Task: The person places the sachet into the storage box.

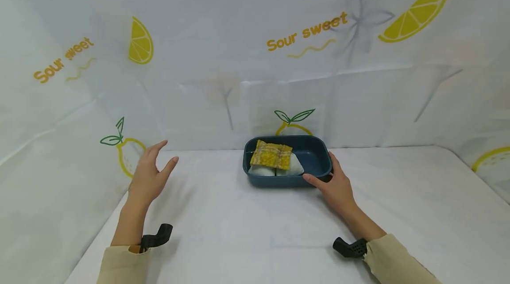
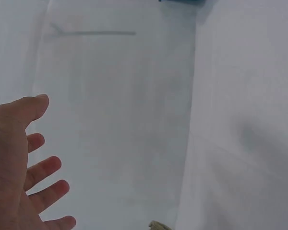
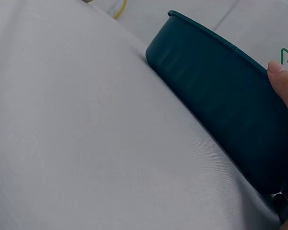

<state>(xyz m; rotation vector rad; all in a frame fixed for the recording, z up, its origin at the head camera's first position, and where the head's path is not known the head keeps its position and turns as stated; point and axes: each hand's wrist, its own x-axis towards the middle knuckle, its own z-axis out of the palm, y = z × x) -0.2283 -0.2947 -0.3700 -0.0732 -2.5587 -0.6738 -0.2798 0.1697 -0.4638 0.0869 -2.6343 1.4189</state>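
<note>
A dark teal plastic box [image 1: 311, 153] with rounded corners stands on the white cloth near the back wall. My right hand [image 1: 338, 191] grips its right end, thumb on the near rim and fingers round the far side. In the right wrist view the thumb [image 3: 284, 86] lies over the rim of the box [image 3: 206, 86]. Inside, at the left, a yellow patterned packet [image 1: 271, 155] rests on two white wrapped bundles [image 1: 294, 166]. Well to the left, my left hand [image 1: 148, 175] is raised with fingers spread and holds nothing.
A white cloth [image 1: 223, 231] covers the table. Behind it hangs a white curtain [image 1: 199, 107] printed with lemons and lettering. A small dark shiny piece [image 3: 281, 203] shows under the box's end by my right hand. Each wrist wears a black camera mount [image 1: 157, 236].
</note>
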